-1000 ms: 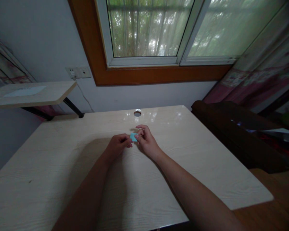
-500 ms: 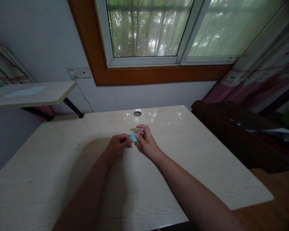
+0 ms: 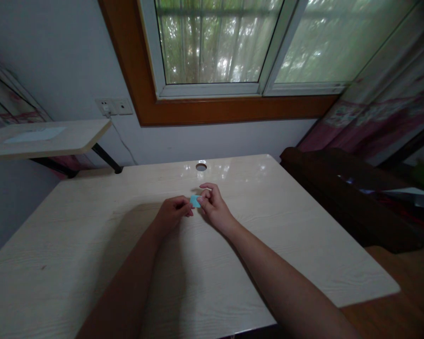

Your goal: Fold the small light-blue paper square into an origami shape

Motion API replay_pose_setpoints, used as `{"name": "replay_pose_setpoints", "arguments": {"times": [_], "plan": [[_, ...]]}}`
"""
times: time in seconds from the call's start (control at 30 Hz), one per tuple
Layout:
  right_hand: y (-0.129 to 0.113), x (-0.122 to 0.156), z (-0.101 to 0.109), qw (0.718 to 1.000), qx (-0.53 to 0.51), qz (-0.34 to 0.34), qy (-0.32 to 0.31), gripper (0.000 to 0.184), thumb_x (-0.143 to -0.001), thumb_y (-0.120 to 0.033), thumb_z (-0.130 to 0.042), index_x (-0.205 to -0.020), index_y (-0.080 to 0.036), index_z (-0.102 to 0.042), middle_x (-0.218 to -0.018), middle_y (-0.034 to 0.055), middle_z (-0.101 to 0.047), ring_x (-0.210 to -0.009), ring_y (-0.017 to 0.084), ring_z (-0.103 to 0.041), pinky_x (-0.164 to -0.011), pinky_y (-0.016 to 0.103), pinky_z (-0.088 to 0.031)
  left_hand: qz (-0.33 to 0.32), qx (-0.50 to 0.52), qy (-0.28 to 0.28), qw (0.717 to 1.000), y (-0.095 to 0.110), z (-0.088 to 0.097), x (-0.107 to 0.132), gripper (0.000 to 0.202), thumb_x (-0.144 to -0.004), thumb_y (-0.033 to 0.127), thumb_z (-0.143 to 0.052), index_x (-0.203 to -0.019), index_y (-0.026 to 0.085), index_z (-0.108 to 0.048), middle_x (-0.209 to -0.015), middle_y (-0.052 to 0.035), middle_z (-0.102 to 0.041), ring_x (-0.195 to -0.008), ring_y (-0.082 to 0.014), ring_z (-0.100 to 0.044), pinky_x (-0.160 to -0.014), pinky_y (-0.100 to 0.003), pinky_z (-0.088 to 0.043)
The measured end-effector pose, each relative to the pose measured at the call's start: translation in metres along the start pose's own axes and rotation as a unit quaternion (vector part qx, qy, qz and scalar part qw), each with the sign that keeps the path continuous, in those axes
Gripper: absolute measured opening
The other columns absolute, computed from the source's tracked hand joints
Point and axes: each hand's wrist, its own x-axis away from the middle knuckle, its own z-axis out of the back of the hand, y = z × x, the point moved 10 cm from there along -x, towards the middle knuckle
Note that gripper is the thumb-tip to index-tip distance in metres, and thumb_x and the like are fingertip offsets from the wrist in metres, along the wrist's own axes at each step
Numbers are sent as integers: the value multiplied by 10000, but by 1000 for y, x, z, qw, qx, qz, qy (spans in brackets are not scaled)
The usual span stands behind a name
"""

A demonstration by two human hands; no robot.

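A small light-blue piece of paper (image 3: 194, 201), roughly square, is between my two hands above the pale wood-grain desk (image 3: 286, 254). My right hand (image 3: 215, 207) pinches its right side between thumb and fingers, with the index finger stretched out above. My left hand (image 3: 175, 209) is closed at the paper's left edge, thumb and fingertips pinching there. The fingers cover part of both edges. Whether the paper is folded is too small to tell.
A round cable hole (image 3: 201, 167) lies near the desk's back edge. On the left stands a raised shelf (image 3: 74, 141) on black legs. Behind are a wall socket (image 3: 113, 107) with a cable and a window. A dark brown piece of furniture (image 3: 325, 188) adjoins the right side.
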Motion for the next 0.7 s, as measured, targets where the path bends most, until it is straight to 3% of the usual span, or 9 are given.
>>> {"name": "replay_pose_setpoints", "arguments": {"times": [0.3, 0.7], "plan": [[8, -3, 2, 1000, -4, -11, -7, 379, -823, -322, -646, -1155, -263, -473, -769, -56, -512, -563, 89, -475, -522, 226, -372, -3, 1, 47, 999, -5, 10, -3, 237, -832, 349, -598, -691, 161, -634, -650, -12, -657, -626, -137, -581, -641, -247, -453], [9, -1, 3, 1000, 10, -22, -7, 406, -797, -310, -671, -1146, -256, -472, -703, -72, -485, -561, 98, -431, -518, 225, -336, -9, 35, 84, 996, -6, 19, -2, 199, -833, 326, -582, -734, 161, -634, -695, -20, -656, -668, -146, -604, -673, -257, -488]]}}
